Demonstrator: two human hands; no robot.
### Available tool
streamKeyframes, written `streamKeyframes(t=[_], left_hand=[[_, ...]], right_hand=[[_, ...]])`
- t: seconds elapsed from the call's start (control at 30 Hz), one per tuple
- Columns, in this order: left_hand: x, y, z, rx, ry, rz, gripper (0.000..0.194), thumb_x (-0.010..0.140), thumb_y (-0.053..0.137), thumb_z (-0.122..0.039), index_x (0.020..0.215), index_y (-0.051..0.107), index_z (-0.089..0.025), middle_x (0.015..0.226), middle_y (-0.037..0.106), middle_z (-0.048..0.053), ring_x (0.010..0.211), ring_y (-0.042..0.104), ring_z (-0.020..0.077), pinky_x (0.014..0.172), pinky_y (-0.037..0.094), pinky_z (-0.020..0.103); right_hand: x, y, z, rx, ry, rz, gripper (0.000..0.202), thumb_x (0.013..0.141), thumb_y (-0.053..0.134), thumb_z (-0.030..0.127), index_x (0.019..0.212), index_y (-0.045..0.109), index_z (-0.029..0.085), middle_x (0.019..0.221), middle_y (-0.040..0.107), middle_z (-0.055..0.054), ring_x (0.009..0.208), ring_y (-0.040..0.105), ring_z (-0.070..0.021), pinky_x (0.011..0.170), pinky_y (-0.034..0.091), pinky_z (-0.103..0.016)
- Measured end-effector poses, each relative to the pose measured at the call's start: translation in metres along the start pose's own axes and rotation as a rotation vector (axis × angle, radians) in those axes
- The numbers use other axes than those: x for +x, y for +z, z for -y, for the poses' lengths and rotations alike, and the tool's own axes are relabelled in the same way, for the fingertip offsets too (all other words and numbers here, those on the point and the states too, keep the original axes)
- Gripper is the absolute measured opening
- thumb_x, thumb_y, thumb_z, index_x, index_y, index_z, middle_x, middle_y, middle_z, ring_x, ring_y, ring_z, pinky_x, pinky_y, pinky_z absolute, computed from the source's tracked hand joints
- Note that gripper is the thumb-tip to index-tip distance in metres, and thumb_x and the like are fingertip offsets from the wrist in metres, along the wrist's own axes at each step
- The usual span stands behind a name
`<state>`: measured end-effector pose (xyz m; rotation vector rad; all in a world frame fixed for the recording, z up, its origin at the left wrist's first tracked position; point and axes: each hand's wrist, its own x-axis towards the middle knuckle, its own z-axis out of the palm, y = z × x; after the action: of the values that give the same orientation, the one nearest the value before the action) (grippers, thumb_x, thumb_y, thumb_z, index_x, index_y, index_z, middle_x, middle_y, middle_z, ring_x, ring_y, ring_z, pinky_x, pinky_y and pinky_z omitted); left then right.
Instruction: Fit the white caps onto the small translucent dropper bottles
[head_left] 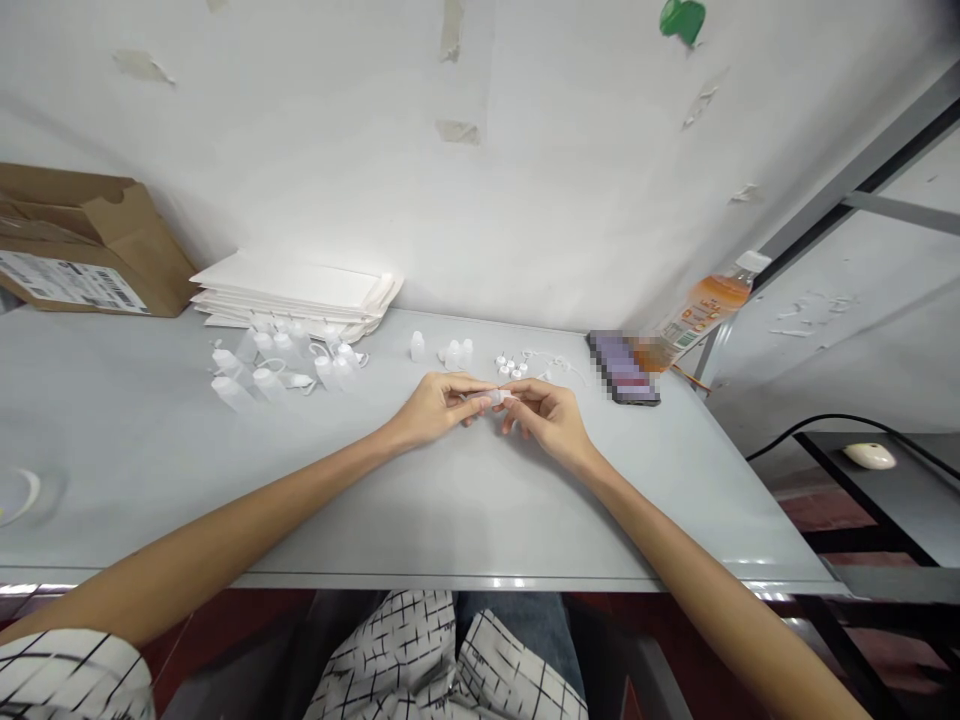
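Over the middle of the grey table, my left hand [439,408] pinches a small translucent bottle [493,398] by its left part. The fingers of my right hand [549,415] close on the bottle's right end, where the tip is partly hidden. Just behind my hands stand a small bottle [417,346] and a few more bottles [459,354]. Several small white caps [510,367] lie behind my right hand, with thin white strap pieces [551,362] beside them. To the left is a group of several translucent bottles [281,365], some with caps attached.
White envelopes [300,290] are stacked near the wall, beside an open cardboard box [97,240]. At the right, a phone [622,368] lies by a leaning orange drink bottle [701,315]. A clear round object [19,495] sits at the left edge. A mouse [870,456] rests on a side surface.
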<state>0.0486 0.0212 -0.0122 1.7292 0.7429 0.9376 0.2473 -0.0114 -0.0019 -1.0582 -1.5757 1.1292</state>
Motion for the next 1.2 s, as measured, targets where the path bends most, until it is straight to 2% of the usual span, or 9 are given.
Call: streamKeyframes(t=[0.17, 0.37, 0.57, 0.83, 1.2], left_hand=[[0.001, -0.004, -0.002, 0.016, 0.004, 0.068, 0.026, 0.085, 0.069, -0.033, 0.103, 0.077, -0.016, 0.094, 0.072, 0.009, 0.066, 0.058, 0.0099, 0.057, 0.049, 0.023], [0.0, -0.003, 0.001, 0.049, 0.051, 0.038, 0.023, 0.083, 0.071, -0.031, 0.102, 0.078, -0.019, 0.096, 0.072, 0.009, 0.08, 0.064, 0.0148, 0.069, 0.052, 0.028], [-0.004, 0.001, -0.004, 0.1, 0.11, -0.011, 0.02, 0.084, 0.071, -0.028, 0.102, 0.078, -0.021, 0.096, 0.071, 0.008, 0.086, 0.066, 0.0165, 0.078, 0.055, 0.032], [-0.006, 0.006, -0.003, 0.34, 0.396, -0.094, 0.018, 0.089, 0.064, -0.021, 0.102, 0.077, -0.019, 0.091, 0.069, 0.006, 0.082, 0.065, 0.0137, 0.073, 0.054, 0.028], [-0.008, 0.003, 0.002, 0.649, 0.705, -0.075, 0.026, 0.096, 0.049, -0.013, 0.109, 0.07, -0.019, 0.093, 0.065, 0.009, 0.082, 0.062, 0.013, 0.067, 0.054, 0.025]], right_hand=[[-0.002, 0.001, -0.006, -0.072, 0.0, -0.021, 0.021, 0.081, 0.068, 0.033, 0.089, 0.067, 0.014, 0.073, 0.07, -0.005, 0.056, 0.068, -0.0162, 0.045, 0.045, -0.023], [-0.003, 0.007, -0.007, 0.053, 0.02, -0.032, 0.024, 0.079, 0.07, 0.037, 0.083, 0.061, 0.016, 0.069, 0.069, -0.004, 0.059, 0.071, -0.0189, 0.044, 0.047, -0.023], [-0.004, 0.009, -0.001, 0.169, 0.05, -0.032, 0.025, 0.078, 0.072, 0.038, 0.081, 0.059, 0.016, 0.069, 0.07, -0.004, 0.061, 0.07, -0.0178, 0.048, 0.052, -0.025], [-0.003, 0.007, -0.001, 0.269, 0.063, -0.037, 0.025, 0.073, 0.077, 0.037, 0.078, 0.063, 0.017, 0.066, 0.067, -0.002, 0.062, 0.066, -0.016, 0.054, 0.055, -0.028], [-0.002, 0.003, -0.006, 0.324, 0.13, -0.019, 0.024, 0.071, 0.081, 0.034, 0.078, 0.067, 0.015, 0.063, 0.07, -0.002, 0.06, 0.066, -0.0165, 0.069, 0.055, -0.035]])
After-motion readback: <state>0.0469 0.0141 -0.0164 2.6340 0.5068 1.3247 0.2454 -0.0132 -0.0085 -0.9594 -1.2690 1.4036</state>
